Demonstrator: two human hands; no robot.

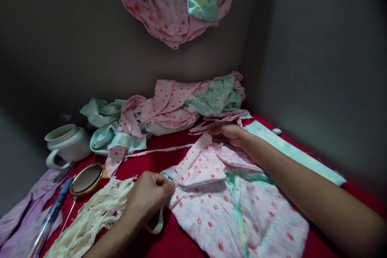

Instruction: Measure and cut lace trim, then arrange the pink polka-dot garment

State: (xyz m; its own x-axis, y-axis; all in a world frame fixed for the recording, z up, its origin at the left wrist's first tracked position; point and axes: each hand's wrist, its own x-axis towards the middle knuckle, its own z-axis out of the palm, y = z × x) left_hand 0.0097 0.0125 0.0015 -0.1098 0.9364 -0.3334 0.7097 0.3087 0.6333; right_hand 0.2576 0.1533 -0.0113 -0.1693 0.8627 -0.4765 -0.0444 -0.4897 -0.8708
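Observation:
A pink garment with red dots and mint trim (238,209) lies spread on the red cloth (151,161). A strip of cream lace trim (190,161) runs along its folded edge. My left hand (148,195) pinches the near end of the lace at the garment's left corner. My right hand (226,132) presses the far end of the lace down onto the fabric. A loose bundle of the same cream lace (90,217) trails from under my left wrist.
A pile of pink and mint fabric scraps (169,109) lies at the back. A white ceramic pot (66,143), a round gold-rimmed lid (87,179) and a blue pen (50,219) sit left. A mint fabric strip (293,151) lies right. More fabric (178,0) hangs above.

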